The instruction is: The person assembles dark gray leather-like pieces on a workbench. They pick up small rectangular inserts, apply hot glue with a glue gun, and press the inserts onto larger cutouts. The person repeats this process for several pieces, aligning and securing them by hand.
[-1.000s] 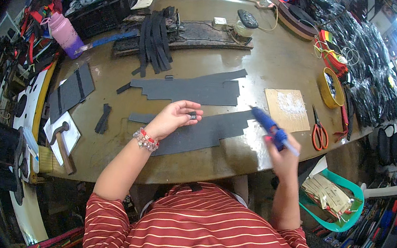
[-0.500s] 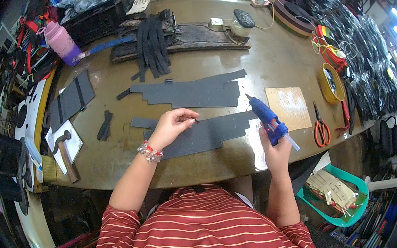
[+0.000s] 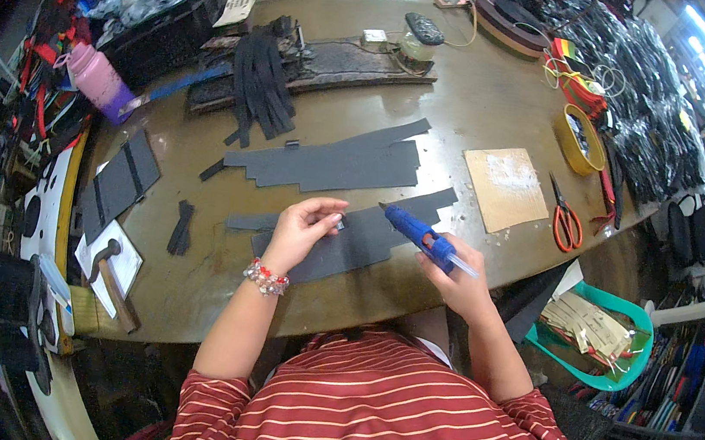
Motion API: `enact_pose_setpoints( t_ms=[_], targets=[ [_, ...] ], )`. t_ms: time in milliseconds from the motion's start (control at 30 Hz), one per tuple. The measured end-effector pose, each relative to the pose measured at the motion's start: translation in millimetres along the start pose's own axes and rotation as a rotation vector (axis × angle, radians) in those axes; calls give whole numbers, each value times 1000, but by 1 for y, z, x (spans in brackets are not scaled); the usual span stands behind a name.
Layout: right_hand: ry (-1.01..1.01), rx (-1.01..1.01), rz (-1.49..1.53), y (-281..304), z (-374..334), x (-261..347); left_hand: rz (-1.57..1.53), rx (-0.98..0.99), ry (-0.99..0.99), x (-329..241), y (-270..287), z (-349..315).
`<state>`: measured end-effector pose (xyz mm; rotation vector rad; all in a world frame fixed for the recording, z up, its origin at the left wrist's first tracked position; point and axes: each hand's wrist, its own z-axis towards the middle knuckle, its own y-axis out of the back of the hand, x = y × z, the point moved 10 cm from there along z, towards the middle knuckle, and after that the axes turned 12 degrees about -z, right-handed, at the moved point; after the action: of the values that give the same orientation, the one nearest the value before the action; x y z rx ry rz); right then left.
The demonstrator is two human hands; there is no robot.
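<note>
My right hand grips a blue glue gun with a clear glue stick poking out of its back. Its nozzle points left, over the nearer dark grey sheet with stepped edges. Above that sheet's left part, my left hand pinches thumb to fingers on a small thing, mostly hidden and too small to name. A gap separates the nozzle from those fingers. Just beyond lies a second stepped grey sheet, with a short black strip at its left end.
Orange-handled scissors, a glue-smeared cardboard square and a yellow bowl lie right. Black strips hang over a wooden board behind. At left are a hammer, grey panel and pink-purple bottle.
My right hand has brought the glue gun leftward, its nozzle now closer to my left fingers. The left hand stays pinched over the nearer sheet. The whole view has shifted slightly.
</note>
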<state>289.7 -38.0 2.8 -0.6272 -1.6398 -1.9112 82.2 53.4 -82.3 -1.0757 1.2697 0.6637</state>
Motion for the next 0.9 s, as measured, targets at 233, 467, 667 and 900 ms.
enact_pose_setpoints(
  t_ms=[233, 467, 667, 900],
  targets=[
    [172, -70, -131, -16, 1, 29, 23, -95, -14, -2, 6, -2],
    [202, -75, -180, -29, 6, 31, 81, -83, -8, -3, 3, -4],
    [193, -76, -178, -33, 7, 26, 57, -94, 3, -4, 3, -5],
    [183, -71, -175, -34, 7, 24, 64, -92, -9, -5, 3, -5]
  ],
)
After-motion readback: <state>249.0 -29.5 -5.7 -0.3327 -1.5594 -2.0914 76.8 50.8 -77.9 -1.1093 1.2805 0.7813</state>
